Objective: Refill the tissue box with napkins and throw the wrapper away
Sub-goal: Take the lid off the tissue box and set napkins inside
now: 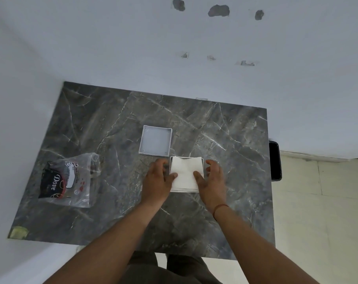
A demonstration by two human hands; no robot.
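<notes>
A white square tissue box (202, 160) stands in the middle of the grey marble table (112, 119), filled with a stack of white napkins (185, 171). My left hand (157, 181) is at the box's left side with its thumb pressing on the napkins. At the right side, my right hand (213, 181) does the same with its thumb. The box's translucent lid (155, 142) lies flat just behind the box. The clear plastic wrapper (68, 179) with a "Dove" print lies at the table's left.
White walls close in behind and left of the table. A black bin (275, 159) stands on the floor past the table's right edge. A piece of tape (18, 232) sticks to the table's near left corner.
</notes>
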